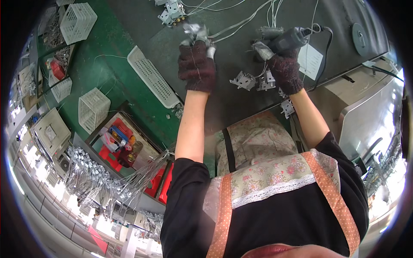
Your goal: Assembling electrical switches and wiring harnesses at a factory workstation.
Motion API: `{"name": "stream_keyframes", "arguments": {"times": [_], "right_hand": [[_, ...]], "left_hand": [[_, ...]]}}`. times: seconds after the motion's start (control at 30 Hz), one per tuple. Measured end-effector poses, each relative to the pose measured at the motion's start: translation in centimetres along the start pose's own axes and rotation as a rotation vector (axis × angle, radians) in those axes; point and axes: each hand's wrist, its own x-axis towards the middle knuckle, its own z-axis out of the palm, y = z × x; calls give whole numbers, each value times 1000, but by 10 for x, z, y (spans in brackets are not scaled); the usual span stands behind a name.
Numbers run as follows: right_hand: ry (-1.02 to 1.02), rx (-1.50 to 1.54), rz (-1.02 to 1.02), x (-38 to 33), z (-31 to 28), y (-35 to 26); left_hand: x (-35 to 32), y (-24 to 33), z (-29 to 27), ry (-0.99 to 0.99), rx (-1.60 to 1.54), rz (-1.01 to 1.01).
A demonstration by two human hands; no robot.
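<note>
My left hand (197,64), in a dark knit glove with pale fingertips, is closed around a small shiny metal part (194,29), partly blurred. White wires (234,30) run from beside it across the dark worktable (232,103). To the right, my gloved right hand (285,69) is closed on a dark corded power tool (290,39); its working tip cannot be made out. Between and below the hands lie small metal brackets (243,80) with wires. Another cluster of metal brackets (172,13) lies at the far left of the table.
A white sheet (311,61) and a dark round disc (360,39) lie on the right of the table. A long white perforated tray (152,77) stands left of it. White plastic baskets (94,109) rest on the green floor. Bundled wired parts (94,172) hang at lower left.
</note>
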Motion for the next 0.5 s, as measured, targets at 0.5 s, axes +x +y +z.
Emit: {"name": "stream_keyframes", "arguments": {"times": [0.5], "right_hand": [[-113,58,-56,-39,26,-6]], "left_hand": [[-23,1,-15,-337,-1283,-707]]}}
